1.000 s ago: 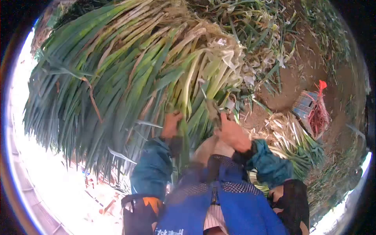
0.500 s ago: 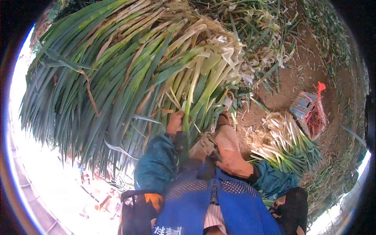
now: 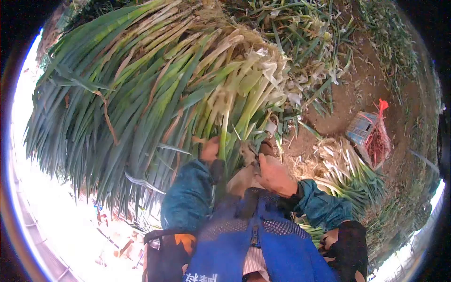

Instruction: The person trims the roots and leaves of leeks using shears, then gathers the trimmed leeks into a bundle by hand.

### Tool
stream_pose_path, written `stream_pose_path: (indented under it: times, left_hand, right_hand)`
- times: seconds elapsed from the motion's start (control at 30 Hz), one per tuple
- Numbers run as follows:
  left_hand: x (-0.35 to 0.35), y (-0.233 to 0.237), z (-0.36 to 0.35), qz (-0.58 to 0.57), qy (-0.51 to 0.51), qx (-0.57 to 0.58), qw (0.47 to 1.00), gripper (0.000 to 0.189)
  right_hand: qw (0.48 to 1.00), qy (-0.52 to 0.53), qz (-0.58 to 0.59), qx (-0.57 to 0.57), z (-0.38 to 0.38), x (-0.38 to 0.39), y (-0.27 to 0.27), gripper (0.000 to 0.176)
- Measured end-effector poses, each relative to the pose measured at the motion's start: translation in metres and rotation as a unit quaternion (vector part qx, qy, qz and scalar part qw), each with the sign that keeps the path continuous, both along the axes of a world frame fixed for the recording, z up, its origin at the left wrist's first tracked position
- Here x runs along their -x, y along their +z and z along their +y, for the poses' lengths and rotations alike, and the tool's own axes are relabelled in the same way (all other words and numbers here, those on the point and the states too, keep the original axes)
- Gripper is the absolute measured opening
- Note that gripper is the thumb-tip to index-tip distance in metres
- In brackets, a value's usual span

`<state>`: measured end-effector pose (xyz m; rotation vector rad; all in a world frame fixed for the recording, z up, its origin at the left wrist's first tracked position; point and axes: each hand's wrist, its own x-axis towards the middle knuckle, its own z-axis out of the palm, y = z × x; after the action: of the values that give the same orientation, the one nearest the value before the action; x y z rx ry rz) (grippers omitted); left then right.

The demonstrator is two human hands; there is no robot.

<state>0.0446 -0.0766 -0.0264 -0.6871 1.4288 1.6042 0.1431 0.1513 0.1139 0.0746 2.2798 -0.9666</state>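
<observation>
Green onions (image 3: pixel 150 101), hands (image 3: pixel 277 176) now closer together

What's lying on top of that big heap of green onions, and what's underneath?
A withered brown leaf lies across the green onions, and pale, papery skins show toward their right edge. What lies underneath cannot be seen; the densely piled onions cover it.

White characters (image 3: pixel 201 277) low on the blue garment (image 3: pixel 291 249), too small to read surely
</observation>
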Motion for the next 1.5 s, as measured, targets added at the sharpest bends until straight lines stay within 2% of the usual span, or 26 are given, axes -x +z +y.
stream_pose_path:
  times: [0.1,0.13,0.2,0.3,0.33,0.4,0.47,0.53,0.57,0.63,0.67,0.73,0.77,0.83,0.87,0.93,1.0,1.07,1.13,1.2,1.27,1.33,1.4,1.43,1.47,1.5]
  left_hand:
    - [0.008,0.003,-0.003,0.04,-0.167,0.055,0.984,0.03]
    - [0.001,-0.009,-0.011,0.146,-0.232,0.115,0.955,0.031]
    - [-0.007,-0.015,-0.013,0.351,-0.347,0.225,0.841,0.033]
    - [-0.003,0.003,-0.001,0.398,-0.498,0.348,0.688,0.038]
    - [-0.004,0.006,0.003,0.411,-0.466,0.352,0.7,0.036]
    - [-0.002,0.019,0.024,0.466,-0.404,0.437,0.655,0.034]
    - [0.0,0.033,0.036,0.482,-0.379,0.457,0.644,0.03]
    - [0.002,0.04,0.042,0.465,-0.392,0.418,0.675,0.025]
    - [-0.002,0.023,0.039,0.435,-0.444,0.388,0.681,0.023]
    - [-0.014,-0.024,0.032,0.369,-0.541,0.323,0.683,0.02]
    - [-0.017,-0.019,0.039,0.38,-0.5,0.342,0.699,0.021]
    - [-0.029,0.001,0.058,0.395,-0.416,0.374,0.728,0.024]
    - [-0.032,0.008,0.066,0.395,-0.432,0.409,0.701,0.026]
    - [-0.035,0.015,0.077,0.395,-0.458,0.475,0.64,0.032]
    - [-0.035,0.009,0.075,0.415,-0.45,0.463,0.641,0.032]
    - [-0.029,0.002,0.064,0.452,-0.434,0.441,0.642,0.034]
    - [-0.025,0.01,0.065,0.434,-0.434,0.47,0.634,0.033]
    - [-0.019,0.01,0.064,0.435,-0.443,0.477,0.622,0.031]
    - [-0.017,-0.002,0.057,0.452,-0.465,0.459,0.608,0.027]
    - [-0.011,-0.001,0.056,0.392,-0.451,0.465,0.653,0.027]
    - [0.008,0.004,0.046,0.33,-0.441,0.444,0.706,0.029]
    - [0.05,0.005,0.034,0.269,-0.425,0.396,0.768,0.034]
    - [0.123,0.066,0.085,0.31,-0.408,0.279,0.812,0.039]
    - [0.163,0.093,0.121,0.398,-0.378,0.255,0.796,0.038]
    - [0.204,0.12,0.158,0.484,-0.349,0.233,0.768,0.037]
    - [0.245,0.175,0.198,0.508,-0.356,0.235,0.748,0.037]
  right_hand:
    - [0.997,0.046,-0.048,-0.024,0.0,0.023,0.013,0.064]
    - [0.997,0.052,-0.049,-0.026,-0.002,0.024,0.014,0.064]
    - [0.997,0.038,-0.056,-0.038,0.002,0.026,0.009,0.064]
    - [0.998,-0.001,-0.048,-0.042,0.013,0.024,-0.013,0.065]
    - [0.999,-0.002,-0.023,-0.029,0.016,0.023,-0.016,0.064]
    - [1.0,0.0,0.006,-0.008,0.02,0.02,-0.019,0.064]
    - [1.0,0.01,0.018,0.006,0.023,0.017,-0.019,0.065]
    - [0.999,0.017,0.039,-0.001,0.023,0.01,-0.025,0.066]
    - [0.999,0.019,0.048,-0.004,0.023,0.007,-0.028,0.067]
    - [1.0,-0.008,-0.01,-0.015,0.023,0.019,-0.017,0.063]
    - [0.999,-0.024,-0.038,-0.022,0.026,0.024,-0.012,0.061]
    - [0.999,-0.047,0.025,-0.009,0.033,0.023,-0.01,0.047]
    - [0.997,-0.058,0.055,-0.002,0.035,0.021,-0.009,0.04]
    - [0.997,-0.059,0.043,0.012,0.037,0.013,-0.009,0.038]
    - [0.997,-0.059,0.037,0.018,0.038,0.009,-0.009,0.037]
    - [1.0,-0.023,-0.004,-0.006,0.037,0.001,-0.01,0.047]
    - [0.999,-0.016,-0.041,-0.016,0.036,-0.001,-0.018,0.052]
    - [0.996,-0.039,-0.077,-0.009,0.036,0.003,-0.034,0.051]
    - [0.994,-0.096,-0.033,-0.034,0.043,0.023,-0.04,0.056]
    - [0.989,-0.135,0.002,-0.059,0.049,0.033,-0.044,0.063]
    - [0.995,-0.093,-0.025,-0.039,0.049,0.023,-0.036,0.065]
    - [0.996,-0.072,-0.035,0.027,0.053,0.02,0.017,0.063]
    - [0.994,-0.096,0.036,0.034,0.029,-0.026,-0.013,0.055]
    - [0.991,-0.106,0.072,0.039,0.02,-0.038,-0.027,0.052]
    - [0.995,-0.073,0.056,0.029,0.017,-0.035,-0.031,0.053]
    - [0.998,-0.041,0.04,0.018,0.015,-0.029,-0.035,0.054]
